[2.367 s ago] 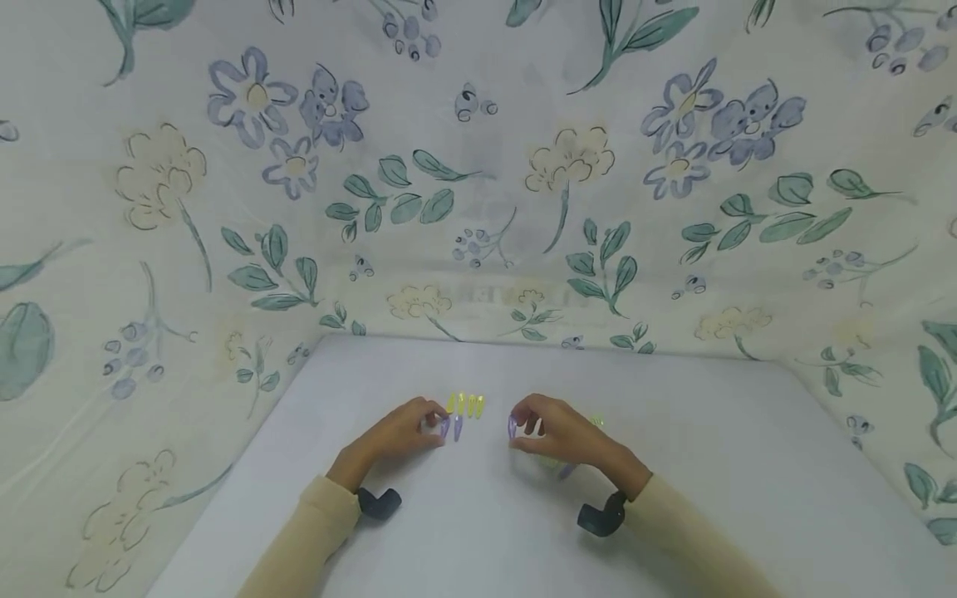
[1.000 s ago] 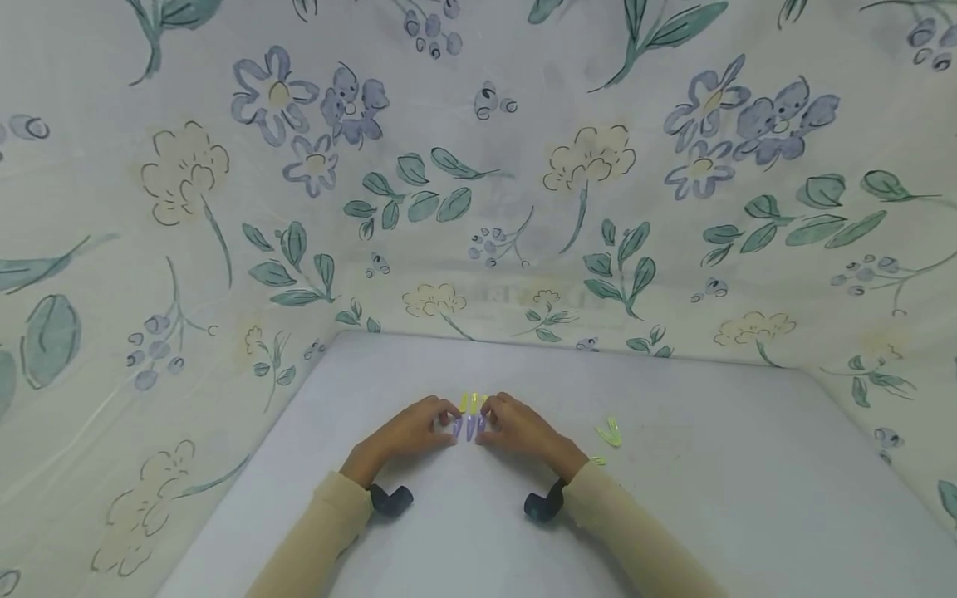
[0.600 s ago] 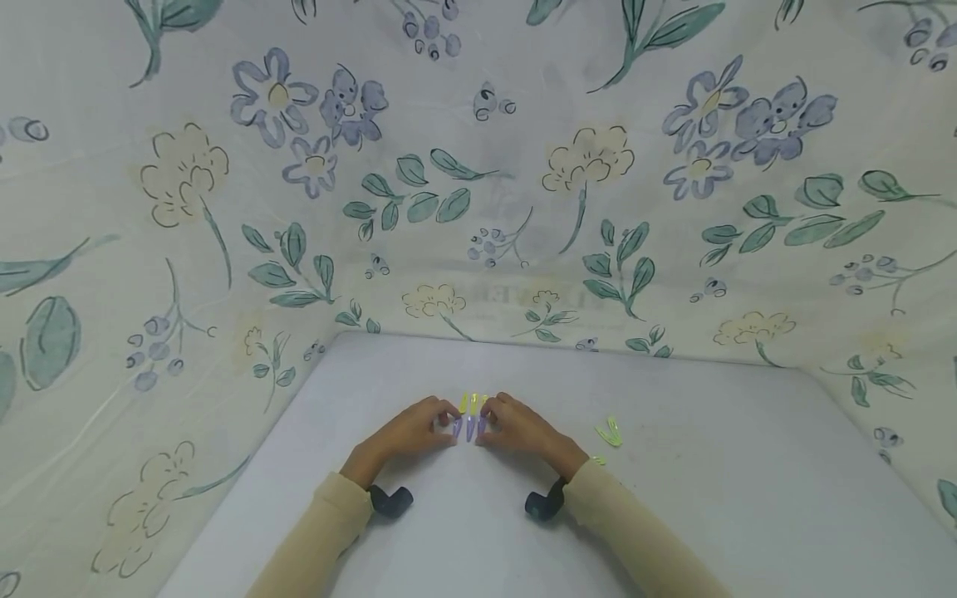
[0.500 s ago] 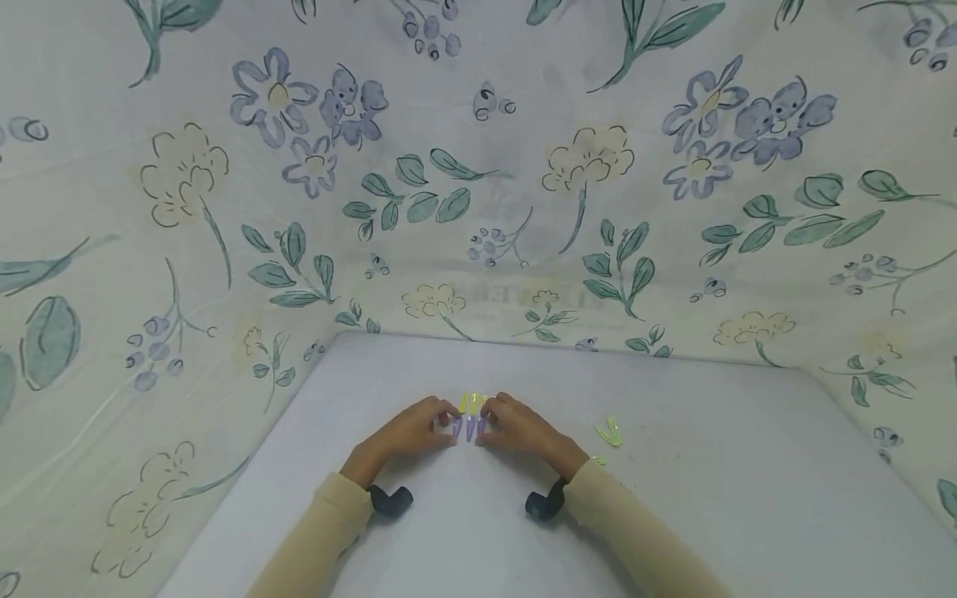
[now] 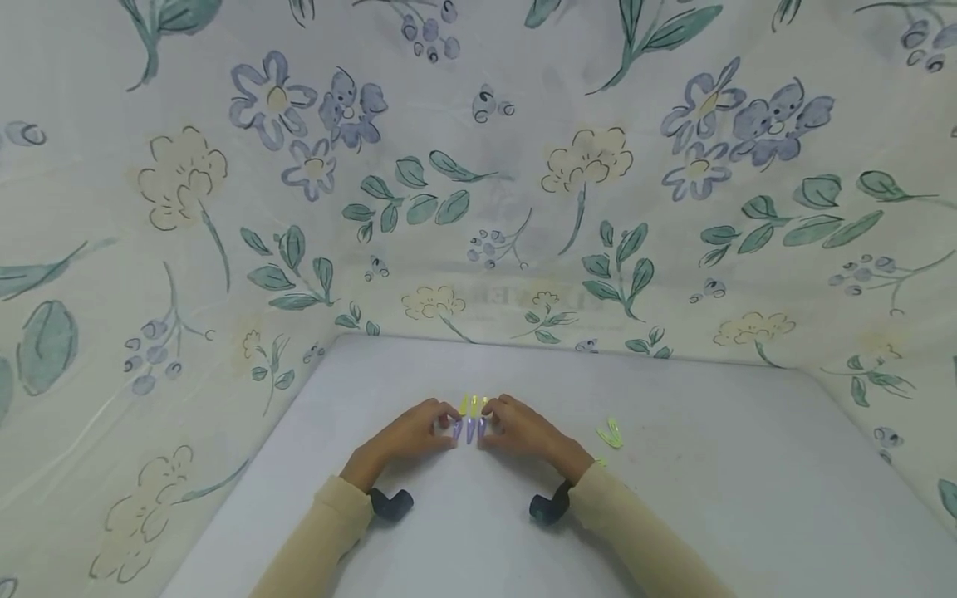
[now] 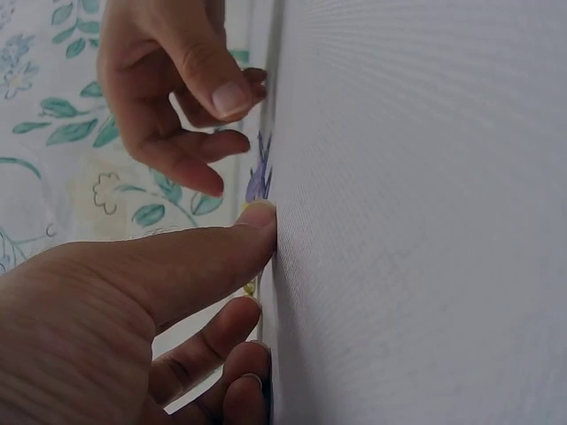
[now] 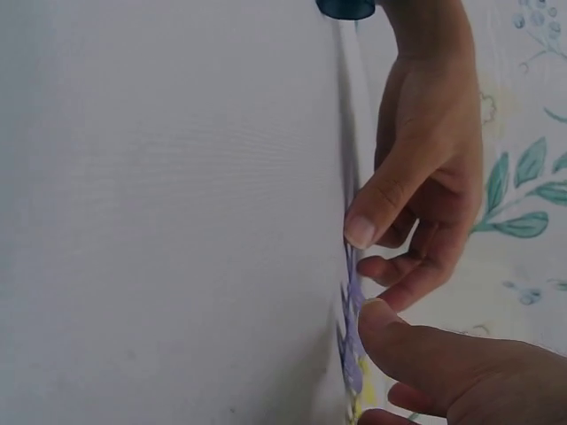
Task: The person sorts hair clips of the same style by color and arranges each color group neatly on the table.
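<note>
Flowered sheeting [image 5: 516, 216] backs the white surface [image 5: 710, 515]; I see a glossy purple teardrop clip [image 5: 482, 427], pinched by the right hand [image 5: 519, 428], has joined the row, making three below slim yellow clips [image 5: 474, 404]; the left hand [image 5: 423, 429] pinches the leftmost purple clip [image 5: 458, 428].

Left hand [image 5: 420, 428] and right hand [image 5: 519, 428] at purple clips [image 5: 470, 430], yellow clips [image 5: 474, 404] just beyond, white table [image 5: 718, 515]

Purple clips [image 5: 470, 430], yellow clips [image 5: 474, 405]; white table [image 5: 463, 523]; floral backdrop [image 5: 493, 183].
</note>
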`<state>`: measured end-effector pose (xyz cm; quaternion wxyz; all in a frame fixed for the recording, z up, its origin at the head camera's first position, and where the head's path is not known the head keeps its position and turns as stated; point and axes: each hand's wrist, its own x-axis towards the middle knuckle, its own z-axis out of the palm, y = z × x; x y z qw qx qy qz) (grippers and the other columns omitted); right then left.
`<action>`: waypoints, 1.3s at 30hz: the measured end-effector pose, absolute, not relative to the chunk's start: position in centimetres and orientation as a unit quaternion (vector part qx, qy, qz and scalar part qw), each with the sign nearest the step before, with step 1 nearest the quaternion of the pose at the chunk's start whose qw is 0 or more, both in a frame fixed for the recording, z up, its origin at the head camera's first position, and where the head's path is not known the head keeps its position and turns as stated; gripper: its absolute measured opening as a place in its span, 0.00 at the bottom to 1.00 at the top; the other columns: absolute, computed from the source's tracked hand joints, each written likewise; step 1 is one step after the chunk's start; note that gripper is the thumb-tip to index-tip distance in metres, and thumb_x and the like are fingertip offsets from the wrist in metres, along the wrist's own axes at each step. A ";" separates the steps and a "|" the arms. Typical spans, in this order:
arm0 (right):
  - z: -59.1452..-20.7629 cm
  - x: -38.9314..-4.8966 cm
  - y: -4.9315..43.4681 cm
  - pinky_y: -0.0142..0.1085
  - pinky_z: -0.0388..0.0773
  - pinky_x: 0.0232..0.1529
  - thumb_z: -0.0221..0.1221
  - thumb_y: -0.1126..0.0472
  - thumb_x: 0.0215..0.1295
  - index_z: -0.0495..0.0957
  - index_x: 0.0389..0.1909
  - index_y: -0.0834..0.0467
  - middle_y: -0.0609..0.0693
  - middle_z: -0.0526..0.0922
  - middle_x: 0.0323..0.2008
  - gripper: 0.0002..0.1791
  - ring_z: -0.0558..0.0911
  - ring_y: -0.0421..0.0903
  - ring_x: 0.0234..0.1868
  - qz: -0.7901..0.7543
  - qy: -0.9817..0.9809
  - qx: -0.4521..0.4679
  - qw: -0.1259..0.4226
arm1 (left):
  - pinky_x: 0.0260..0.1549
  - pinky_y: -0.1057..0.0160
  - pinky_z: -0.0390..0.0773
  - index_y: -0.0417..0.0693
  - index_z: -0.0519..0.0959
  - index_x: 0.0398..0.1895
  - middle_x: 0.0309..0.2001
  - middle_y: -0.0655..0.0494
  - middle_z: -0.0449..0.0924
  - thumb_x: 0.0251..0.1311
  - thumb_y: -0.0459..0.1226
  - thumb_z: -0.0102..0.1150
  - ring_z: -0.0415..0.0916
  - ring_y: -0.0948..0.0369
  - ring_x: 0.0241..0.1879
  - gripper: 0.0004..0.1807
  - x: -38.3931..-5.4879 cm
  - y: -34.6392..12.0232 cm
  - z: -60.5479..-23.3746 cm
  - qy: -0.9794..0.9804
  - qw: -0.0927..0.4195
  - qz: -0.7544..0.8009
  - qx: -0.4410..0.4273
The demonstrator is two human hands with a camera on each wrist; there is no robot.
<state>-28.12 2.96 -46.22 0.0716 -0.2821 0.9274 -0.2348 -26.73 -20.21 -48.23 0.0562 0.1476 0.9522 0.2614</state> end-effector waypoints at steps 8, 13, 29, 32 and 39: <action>-44.2 -27.0 5.5 0.34 0.79 0.39 0.67 0.54 0.64 0.77 0.56 0.59 0.50 0.81 0.43 0.23 0.79 0.41 0.38 -0.256 0.916 -0.302 0.067 | 0.40 0.61 0.75 0.56 0.79 0.56 0.42 0.60 0.76 0.58 0.44 0.70 0.71 0.62 0.35 0.22 -26.5 -20.0 -48.0 0.951 0.054 0.266 0.147; -42.8 -26.2 7.3 0.33 0.78 0.38 0.65 0.54 0.66 0.78 0.55 0.59 0.48 0.82 0.38 0.21 0.78 0.41 0.35 -0.248 0.919 -0.304 0.041 | 0.40 0.62 0.75 0.56 0.79 0.56 0.43 0.60 0.77 0.58 0.44 0.70 0.72 0.64 0.36 0.22 -26.6 -20.2 -47.8 0.953 0.045 0.262 0.149; -43.2 -22.7 15.2 0.29 0.75 0.29 0.67 0.60 0.63 0.81 0.44 0.61 0.46 0.80 0.31 0.12 0.76 0.40 0.32 -0.271 0.940 -0.204 -0.019 | 0.40 0.62 0.75 0.56 0.79 0.57 0.43 0.60 0.76 0.58 0.44 0.70 0.72 0.63 0.36 0.23 -26.6 -19.8 -48.0 0.952 0.057 0.264 0.143; -44.3 -22.0 16.0 0.29 0.75 0.29 0.68 0.58 0.61 0.81 0.44 0.61 0.47 0.80 0.32 0.14 0.75 0.40 0.32 -0.258 0.951 -0.169 -0.012 | 0.40 0.62 0.75 0.57 0.79 0.57 0.43 0.61 0.77 0.58 0.44 0.70 0.72 0.63 0.36 0.23 -26.6 -19.9 -47.9 0.952 0.056 0.265 0.141; -46.5 -20.9 16.4 0.38 0.76 0.39 0.73 0.52 0.55 0.79 0.45 0.62 0.48 0.78 0.36 0.23 0.73 0.41 0.35 -0.235 0.960 -0.153 -0.006 | 0.39 0.62 0.75 0.57 0.79 0.57 0.43 0.61 0.77 0.58 0.44 0.71 0.72 0.63 0.36 0.23 -26.7 -19.9 -48.0 0.951 0.057 0.270 0.139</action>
